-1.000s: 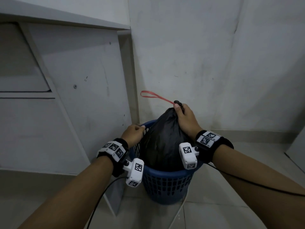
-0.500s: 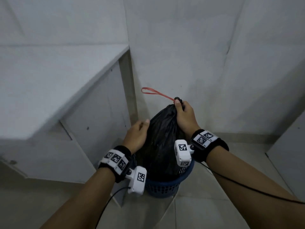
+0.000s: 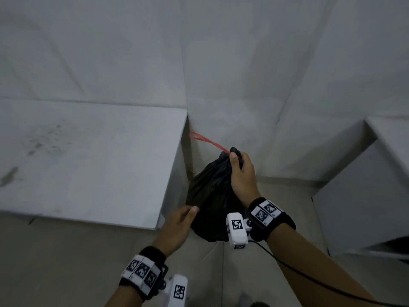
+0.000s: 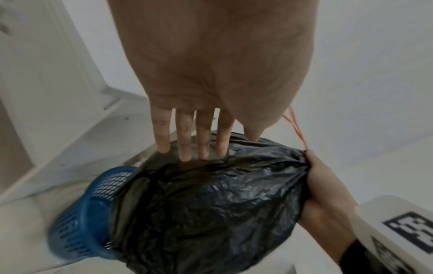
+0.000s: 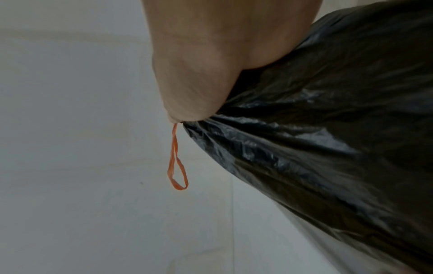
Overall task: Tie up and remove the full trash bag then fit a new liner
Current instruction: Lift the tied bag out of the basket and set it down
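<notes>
A full black trash bag (image 3: 210,196) hangs from my right hand (image 3: 240,171), which grips its gathered neck. A red drawstring loop (image 3: 203,139) sticks out to the left of the neck and dangles in the right wrist view (image 5: 176,166). In the left wrist view the bag (image 4: 211,204) is partly lifted out of the blue mesh bin (image 4: 89,213). My left hand (image 3: 179,227) is open, and its straight fingers (image 4: 185,135) touch the bag's side. The head view hides the bin behind the bag and hands.
A white table (image 3: 88,162) stands close on the left, its corner right beside the bag. Another white unit (image 3: 365,196) stands at the right. White walls meet in a corner behind the bag, above a tiled floor (image 3: 66,262).
The bag has risen out of the bin in my right hand's grip. My left hand left the bin's rim and now lies flat against the bag. The head view has risen above the table top.
</notes>
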